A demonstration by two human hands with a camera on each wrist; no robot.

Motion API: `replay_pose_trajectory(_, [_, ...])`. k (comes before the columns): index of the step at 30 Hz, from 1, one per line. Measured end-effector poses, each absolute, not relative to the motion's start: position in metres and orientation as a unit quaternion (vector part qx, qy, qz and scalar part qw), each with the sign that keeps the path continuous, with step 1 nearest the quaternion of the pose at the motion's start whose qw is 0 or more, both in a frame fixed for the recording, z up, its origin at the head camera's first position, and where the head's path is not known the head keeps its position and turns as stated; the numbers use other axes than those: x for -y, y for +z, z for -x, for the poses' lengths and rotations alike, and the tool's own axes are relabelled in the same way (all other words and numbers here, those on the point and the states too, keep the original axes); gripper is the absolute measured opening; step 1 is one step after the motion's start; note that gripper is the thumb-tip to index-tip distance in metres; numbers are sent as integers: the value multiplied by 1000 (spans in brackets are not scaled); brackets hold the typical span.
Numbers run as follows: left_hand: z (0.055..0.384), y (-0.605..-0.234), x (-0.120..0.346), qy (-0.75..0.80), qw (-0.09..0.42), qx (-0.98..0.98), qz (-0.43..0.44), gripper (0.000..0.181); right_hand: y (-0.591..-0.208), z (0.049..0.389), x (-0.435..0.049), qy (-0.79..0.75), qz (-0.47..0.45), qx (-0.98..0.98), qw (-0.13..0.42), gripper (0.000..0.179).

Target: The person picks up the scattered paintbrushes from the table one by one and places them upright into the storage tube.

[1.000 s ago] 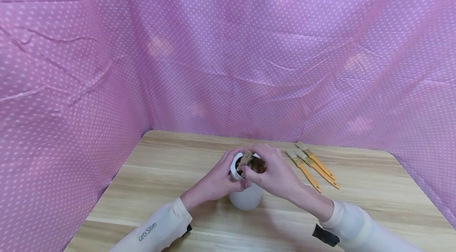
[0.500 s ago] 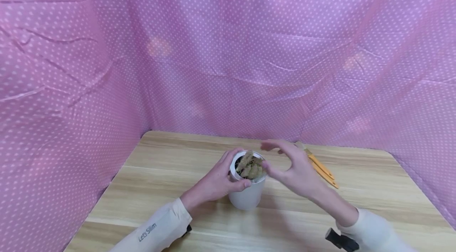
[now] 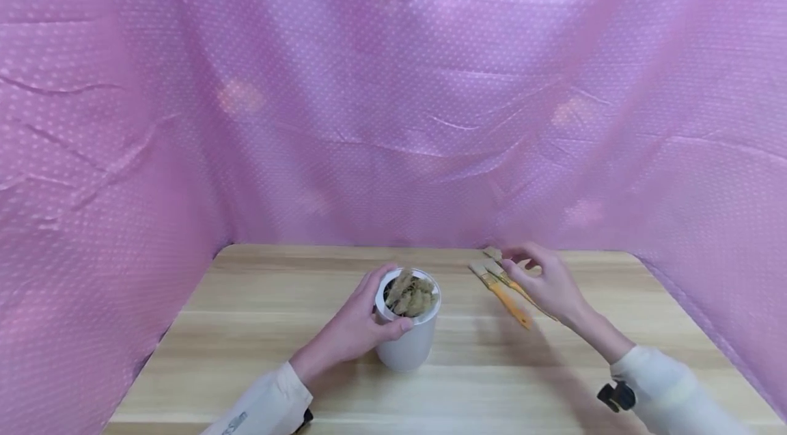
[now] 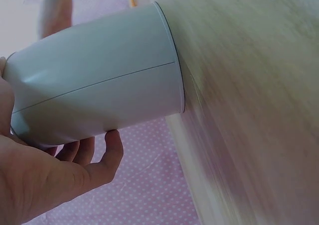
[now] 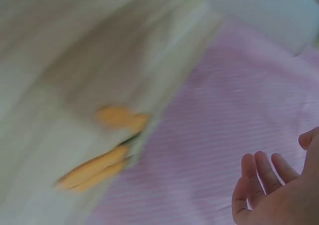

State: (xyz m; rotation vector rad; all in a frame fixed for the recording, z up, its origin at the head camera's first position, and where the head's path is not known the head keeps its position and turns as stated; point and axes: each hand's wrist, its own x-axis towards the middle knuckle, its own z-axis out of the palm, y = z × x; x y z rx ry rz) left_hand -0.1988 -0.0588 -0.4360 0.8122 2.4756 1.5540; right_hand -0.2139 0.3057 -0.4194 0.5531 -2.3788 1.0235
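A white cylindrical canister (image 3: 406,346) stands upright on the table, with several beige bristly tufts (image 3: 410,293) showing inside its rim. My left hand (image 3: 359,322) grips the canister's left side near the top, thumb across the front; the left wrist view shows curled fingers against its wall. To the right lie paintbrushes with orange handles and pale bristles, one of them a fully visible paintbrush (image 3: 507,302). Over the others hovers my right hand (image 3: 550,281), fingers loosely bent, partly hiding their handles. The right wrist view shows this hand (image 5: 274,190) holding nothing, with the brushes (image 5: 97,170) blurred.
The wooden table (image 3: 258,326) runs under everything. Pink dotted cloth (image 3: 369,114) hangs behind the table's back edge and along both sides. The paintbrushes lie near the back edge, right of the canister.
My right hand has left the canister's mouth and moved right to above the paintbrushes. The left hand keeps its grip on the canister. The head view has shifted slightly.
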Motion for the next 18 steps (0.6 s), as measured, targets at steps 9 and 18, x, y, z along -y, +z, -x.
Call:
replay_pose_trajectory(9, [197, -439, 63, 513, 36, -817, -261, 96, -457, 233, -357, 324, -137, 931, 101, 44])
replay_pose_trajectory(18, [198, -437, 56, 514, 41, -815, -266, 96, -482, 265, -379, 332, -114, 935, 49, 46])
